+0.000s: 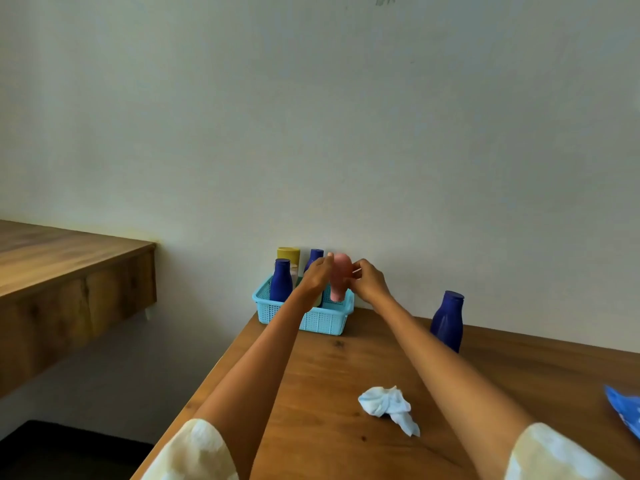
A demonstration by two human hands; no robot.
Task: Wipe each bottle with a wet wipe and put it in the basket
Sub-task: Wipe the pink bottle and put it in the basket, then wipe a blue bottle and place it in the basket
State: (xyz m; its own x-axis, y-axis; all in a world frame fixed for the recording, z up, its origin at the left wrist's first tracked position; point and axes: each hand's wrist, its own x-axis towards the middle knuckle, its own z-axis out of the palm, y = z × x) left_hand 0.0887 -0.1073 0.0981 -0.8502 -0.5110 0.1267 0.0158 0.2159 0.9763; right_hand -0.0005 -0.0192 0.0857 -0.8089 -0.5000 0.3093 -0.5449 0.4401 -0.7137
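Pink bottle (339,277) stands upside down in the basket (325,320), cap end down inside the right half, rounded base above the rim. Left hand (317,275) touches the bottle's left side with fingers extended and lightly bent; whether they curl round it cannot be told. Right hand (367,278) is at the bottle's right side, fingertips bunched against it in a pinch.

Basket is light blue, perforated, and sits at the far left corner of the table (311,393), against the wall (346,116). Inside the basket, left of the pink bottle: front blue bottle (280,280) upright at the left end, yellow-capped bottle (289,256) behind it, rear blue bottle (314,258) just behind the left hand.

Outside the basket, to its right and well apart, a lone blue bottle (447,320) stands upright on the table near the wall. Nearer the person than the basket, a crumpled wet wipe (388,407) lies on the table between the forearms. Far right of the basket, at the picture's edge, a blue packet (625,408) is partly in view. Left of the basket, apart from the table, is a wooden counter (69,271).
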